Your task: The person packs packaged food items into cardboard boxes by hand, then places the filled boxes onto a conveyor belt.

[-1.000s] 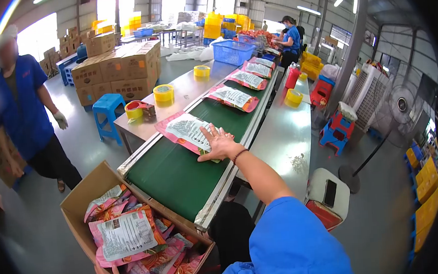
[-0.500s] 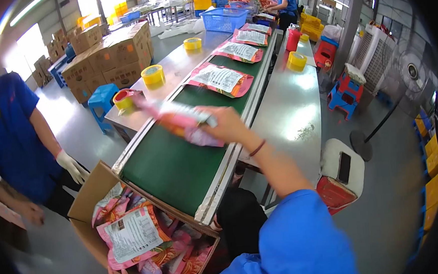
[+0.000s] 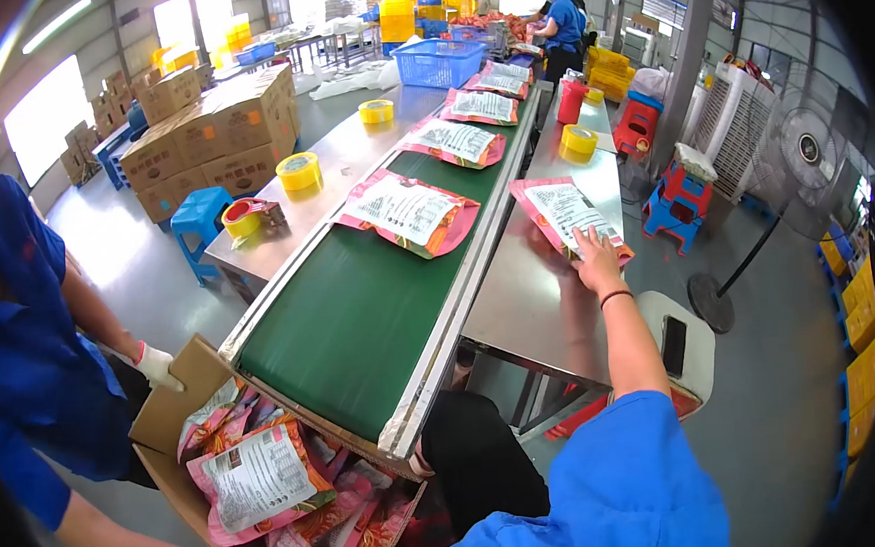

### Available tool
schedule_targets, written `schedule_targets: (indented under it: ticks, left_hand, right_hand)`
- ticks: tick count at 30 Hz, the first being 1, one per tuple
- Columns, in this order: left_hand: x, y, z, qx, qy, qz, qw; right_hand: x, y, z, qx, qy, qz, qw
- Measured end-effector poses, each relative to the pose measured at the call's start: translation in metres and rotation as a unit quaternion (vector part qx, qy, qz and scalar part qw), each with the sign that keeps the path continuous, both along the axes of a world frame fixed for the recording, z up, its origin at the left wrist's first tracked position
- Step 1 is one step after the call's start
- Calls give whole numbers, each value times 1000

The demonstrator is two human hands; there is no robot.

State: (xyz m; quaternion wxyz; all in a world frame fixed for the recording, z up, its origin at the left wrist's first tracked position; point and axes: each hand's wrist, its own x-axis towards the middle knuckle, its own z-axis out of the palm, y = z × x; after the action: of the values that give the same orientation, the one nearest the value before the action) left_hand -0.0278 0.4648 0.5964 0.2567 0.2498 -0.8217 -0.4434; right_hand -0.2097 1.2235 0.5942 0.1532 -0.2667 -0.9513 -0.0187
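packing factory | conveyor belt [image 3: 350, 319] | stacked cartons [image 3: 213, 127] | tape rolls [image 3: 298, 171]

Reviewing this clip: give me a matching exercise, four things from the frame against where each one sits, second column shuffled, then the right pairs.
Things:
1. packet under the right hand
2. blue basket
3. cardboard box
4. phone

Places:
A. on the white stool to the right
B. at the near end of the green belt, full of packets
C. on the steel table right of the belt
D. at the far end of the left steel table

Pairs: 1-C, 2-D, 3-B, 4-A
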Motion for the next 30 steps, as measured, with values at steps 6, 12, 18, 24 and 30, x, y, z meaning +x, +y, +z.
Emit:
schedule_targets:
  ticks: [6,12,18,24,30]
  left_hand:
    - [15,-5,21,161,101,32,981]
    - [38,-9,49,250,186,71,947]
    - [59,-17,64,281,207,98,932]
    - [85,-44,13,301,169,91,934]
    - [91,-46,-7,304,209,111,923]
  right_hand:
    - [-64,-124,65,-162,161,284,931]
    - [-120,-272,54,-54,-29,248,967]
    - [-123,-295,77,-58,-123,232,963]
    - [-110,-251,98,-265,62,310,911]
    - [-29,-187,136,-291,264,317,863]
